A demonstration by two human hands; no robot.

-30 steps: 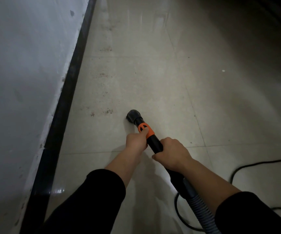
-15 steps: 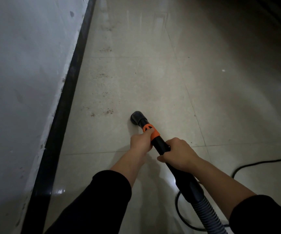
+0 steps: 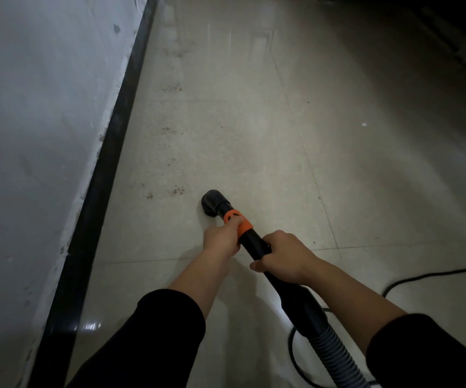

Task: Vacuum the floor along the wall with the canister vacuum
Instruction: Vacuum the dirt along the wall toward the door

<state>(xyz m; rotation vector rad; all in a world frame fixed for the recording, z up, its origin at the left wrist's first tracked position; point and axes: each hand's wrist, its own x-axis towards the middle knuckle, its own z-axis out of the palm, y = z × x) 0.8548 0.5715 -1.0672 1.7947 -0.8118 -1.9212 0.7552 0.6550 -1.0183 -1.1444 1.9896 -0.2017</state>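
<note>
A black vacuum wand point(image 3: 254, 242) with an orange collar point(image 3: 239, 221) slants down to the pale tiled floor point(image 3: 254, 135). Its round black nozzle point(image 3: 212, 203) sits on the tile, just right of a patch of reddish crumbs point(image 3: 174, 190). My left hand point(image 3: 222, 238) grips the wand at the orange collar. My right hand point(image 3: 280, 256) grips the wand a little further back. A grey ribbed hose point(image 3: 335, 357) runs from the wand off the bottom edge. The canister is out of view.
A white wall point(image 3: 36, 135) with a black skirting strip point(image 3: 106, 169) runs along the left. More crumb patches point(image 3: 173, 86) lie further along near the skirting. A black power cord point(image 3: 422, 278) loops on the floor at the right. The far right is dark.
The nozzle slid slightly right along the floor, then back left toward the crumbs. Both hands kept their grip on the wand.
</note>
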